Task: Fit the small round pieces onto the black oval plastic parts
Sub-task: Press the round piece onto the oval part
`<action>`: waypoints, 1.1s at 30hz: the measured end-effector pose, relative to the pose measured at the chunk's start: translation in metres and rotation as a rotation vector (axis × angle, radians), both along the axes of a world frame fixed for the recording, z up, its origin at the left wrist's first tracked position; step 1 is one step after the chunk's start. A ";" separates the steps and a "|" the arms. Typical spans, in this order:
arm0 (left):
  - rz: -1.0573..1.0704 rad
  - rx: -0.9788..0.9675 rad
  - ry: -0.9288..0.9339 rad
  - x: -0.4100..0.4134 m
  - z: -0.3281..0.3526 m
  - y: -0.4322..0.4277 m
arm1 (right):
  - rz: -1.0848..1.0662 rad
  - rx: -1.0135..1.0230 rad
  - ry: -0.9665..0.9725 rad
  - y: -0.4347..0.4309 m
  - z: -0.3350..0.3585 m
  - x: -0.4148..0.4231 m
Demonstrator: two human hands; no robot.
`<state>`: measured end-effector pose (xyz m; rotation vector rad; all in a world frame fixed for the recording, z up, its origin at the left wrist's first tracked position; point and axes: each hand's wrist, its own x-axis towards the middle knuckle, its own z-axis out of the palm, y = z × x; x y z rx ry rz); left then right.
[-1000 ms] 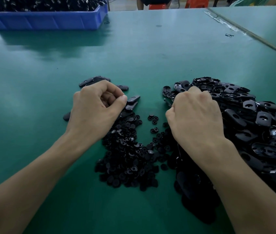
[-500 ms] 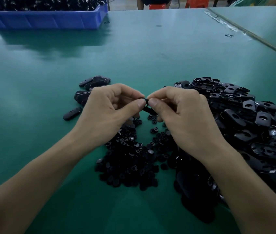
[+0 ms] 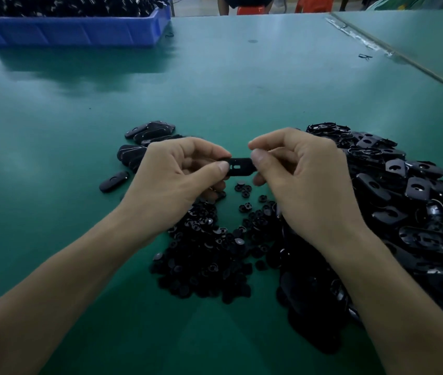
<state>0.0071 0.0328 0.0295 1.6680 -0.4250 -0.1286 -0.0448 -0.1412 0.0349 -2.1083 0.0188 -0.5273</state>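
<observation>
Fingers (image 3: 219, 167) of left hand (image 3: 171, 182) and right hand (image 3: 307, 182) in pinch at ends of oval part (image 3: 240, 166), long axis left-right

Mount: head-worn, one wide-angle view, over the near edge of the flat green table top (image 3: 242, 85).
Facing: forward and down, toward the table's far edge.
Nearness: close; left hand (image 3: 177, 180) and right hand (image 3: 304, 185) fill mid-frame over the table's near half.
</observation>
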 end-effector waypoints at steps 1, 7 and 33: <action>0.034 0.001 -0.006 0.001 -0.001 0.000 | -0.049 -0.153 0.000 -0.001 -0.002 0.001; 0.169 -0.061 -0.007 0.011 -0.002 0.004 | -0.068 -0.719 0.104 0.003 0.000 0.003; 0.127 -0.001 -0.052 0.014 -0.008 0.004 | -0.035 -0.843 0.242 0.011 -0.002 0.008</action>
